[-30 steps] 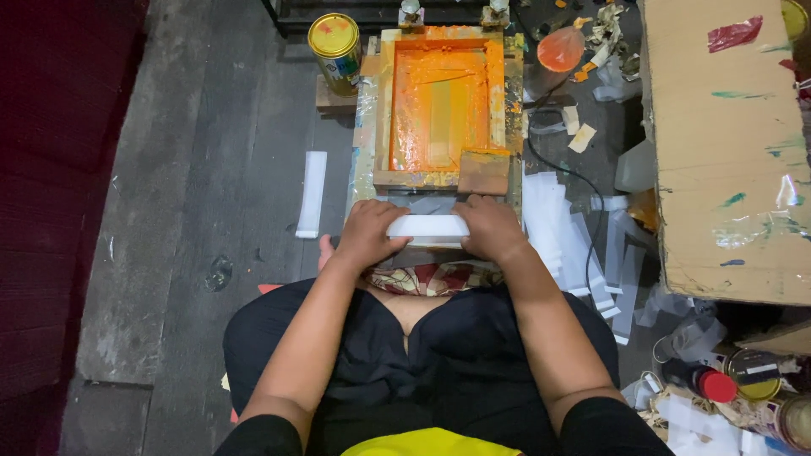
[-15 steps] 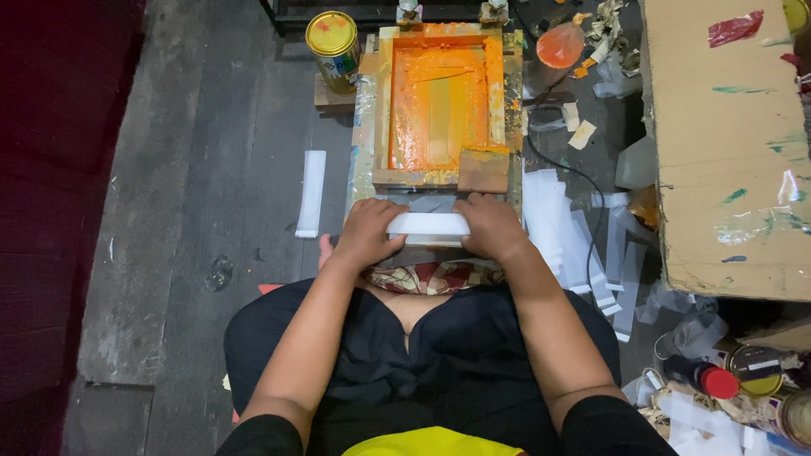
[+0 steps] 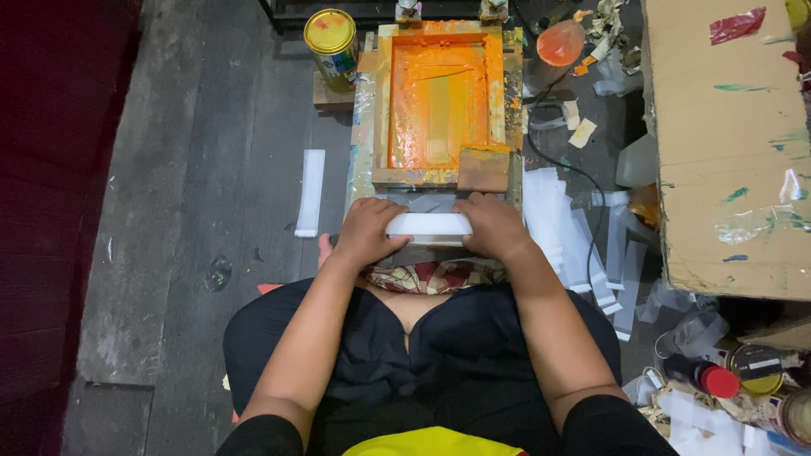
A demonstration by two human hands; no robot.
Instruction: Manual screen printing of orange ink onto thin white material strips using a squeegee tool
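A stack of white strips [image 3: 429, 225] lies across the near edge of a wooden printing frame [image 3: 382, 110]. My left hand [image 3: 370, 233] grips its left end and my right hand [image 3: 492, 226] grips its right end. The frame holds a screen covered in orange ink [image 3: 439, 101], with a wooden squeegee block [image 3: 483, 167] resting at its near right corner. A patterned cloth [image 3: 432, 275] lies on my lap just below the strips.
A yellow-lidded tin [image 3: 331, 40] stands left of the frame. A single white strip [image 3: 311, 192] lies on the dark floor at left. More white strips [image 3: 564, 228] pile at right, beside a cardboard box [image 3: 726, 143]. Cans and a red-capped bottle [image 3: 701, 375] sit lower right.
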